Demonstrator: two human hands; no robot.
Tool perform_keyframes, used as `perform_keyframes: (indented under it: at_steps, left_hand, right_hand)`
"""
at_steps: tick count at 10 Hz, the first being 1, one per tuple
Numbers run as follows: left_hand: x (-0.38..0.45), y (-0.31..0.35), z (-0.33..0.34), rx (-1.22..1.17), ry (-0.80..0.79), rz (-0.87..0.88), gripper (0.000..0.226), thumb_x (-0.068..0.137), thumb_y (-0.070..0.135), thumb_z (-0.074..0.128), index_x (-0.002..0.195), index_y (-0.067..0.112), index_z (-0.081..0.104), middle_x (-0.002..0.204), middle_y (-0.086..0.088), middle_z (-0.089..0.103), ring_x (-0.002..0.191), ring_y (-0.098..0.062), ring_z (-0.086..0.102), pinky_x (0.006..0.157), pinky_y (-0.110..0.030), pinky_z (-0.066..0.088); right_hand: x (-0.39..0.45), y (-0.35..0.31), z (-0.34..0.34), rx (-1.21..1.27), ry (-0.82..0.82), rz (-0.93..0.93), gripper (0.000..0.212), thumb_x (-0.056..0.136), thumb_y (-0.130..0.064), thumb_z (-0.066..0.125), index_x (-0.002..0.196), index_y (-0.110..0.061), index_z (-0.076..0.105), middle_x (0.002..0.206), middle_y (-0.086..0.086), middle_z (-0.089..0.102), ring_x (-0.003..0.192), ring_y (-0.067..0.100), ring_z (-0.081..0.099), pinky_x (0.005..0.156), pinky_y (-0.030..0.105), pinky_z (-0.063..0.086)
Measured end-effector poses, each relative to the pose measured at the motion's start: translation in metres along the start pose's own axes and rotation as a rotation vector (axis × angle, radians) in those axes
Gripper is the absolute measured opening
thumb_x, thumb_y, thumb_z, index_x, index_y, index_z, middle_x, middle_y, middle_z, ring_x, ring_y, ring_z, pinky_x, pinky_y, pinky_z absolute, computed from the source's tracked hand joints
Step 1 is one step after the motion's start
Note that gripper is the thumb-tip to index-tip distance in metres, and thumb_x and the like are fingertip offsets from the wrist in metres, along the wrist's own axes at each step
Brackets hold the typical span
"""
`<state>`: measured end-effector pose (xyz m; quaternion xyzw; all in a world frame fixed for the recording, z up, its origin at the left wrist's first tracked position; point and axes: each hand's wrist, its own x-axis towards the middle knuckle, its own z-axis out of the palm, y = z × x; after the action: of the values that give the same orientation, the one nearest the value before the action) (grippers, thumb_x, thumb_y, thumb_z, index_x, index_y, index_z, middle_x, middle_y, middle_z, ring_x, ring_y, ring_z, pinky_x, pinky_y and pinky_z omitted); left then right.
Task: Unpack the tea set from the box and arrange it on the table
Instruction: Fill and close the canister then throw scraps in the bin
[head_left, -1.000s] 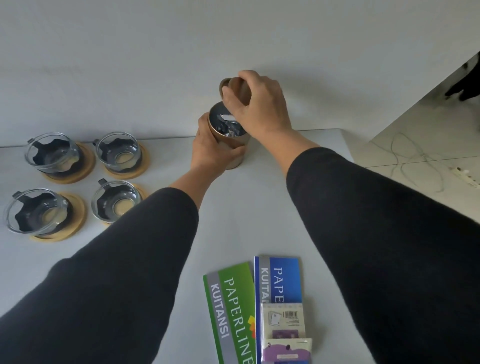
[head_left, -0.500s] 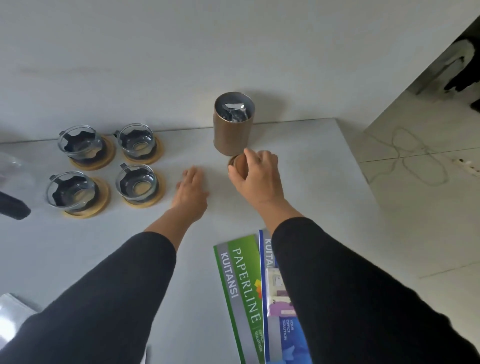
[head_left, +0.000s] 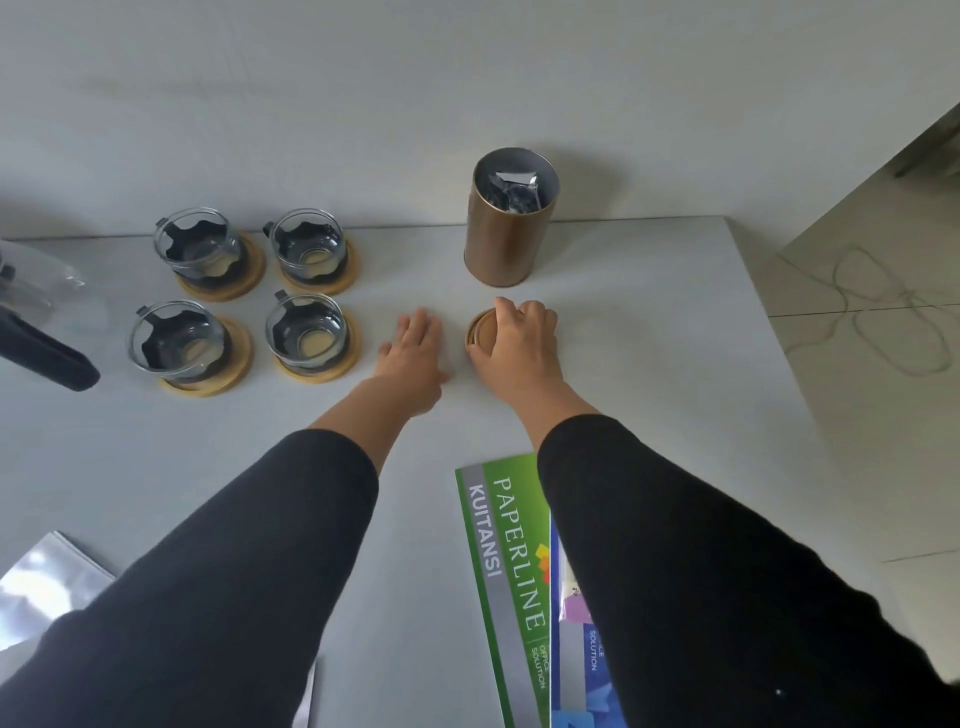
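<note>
A copper tea canister (head_left: 503, 234) stands open near the table's back edge, with a dark foil packet inside. Its round lid (head_left: 482, 332) lies on the table just in front of it, and my right hand (head_left: 519, 343) curls over the lid from the right. My left hand (head_left: 415, 348) lies flat with straight fingers on the table, left of the lid. Several glass cups (head_left: 306, 332) with black holders sit on bamboo coasters (head_left: 236, 364) in a square group at the left.
A glass teapot with a black handle (head_left: 44, 353) is cut off at the left edge. Green and blue receipt books (head_left: 511, 582) lie near the front. A shiny sheet (head_left: 36, 587) lies at the front left. The table's right edge (head_left: 769, 332) drops to a floor with cables.
My right hand has taken the lid off the canister and brought it down onto the table. My left hand has let go of the canister and now lies flat on the table.
</note>
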<state>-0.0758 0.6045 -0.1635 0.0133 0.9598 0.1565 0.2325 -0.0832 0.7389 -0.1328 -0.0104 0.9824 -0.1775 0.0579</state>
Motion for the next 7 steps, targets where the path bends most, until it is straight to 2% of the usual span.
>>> perform_keyframes:
  at_steps: [4,7]
  left_hand:
    - [-0.0043,0.0039,-0.0001,0.036,-0.006,-0.016,0.072,0.098,0.014,0.040,0.148,0.009,-0.011,0.155,-0.007,-0.022,0.142,-0.026,-0.018,0.115,-0.044,0.002]
    - [-0.0038,0.0045,0.0022,0.028,0.008,-0.017,0.072,0.097,0.013,0.040,0.148,0.009,-0.011,0.155,-0.007,-0.022,0.142,-0.026,-0.018,0.115,-0.044,0.002]
  right_hand:
    - [0.0065,0.0071,0.0071,-0.001,-0.031,0.004,0.054,0.085,-0.034,0.061,0.131,-0.012,0.042,0.125,0.014,0.044,0.117,0.033,0.037,0.092,0.038,0.038]
    - [0.0088,0.0104,0.0104,-0.007,-0.067,0.008,0.064,0.084,-0.039,0.061,0.138,-0.018,0.035,0.134,0.011,0.037,0.123,0.033,0.035,0.097,0.041,0.037]
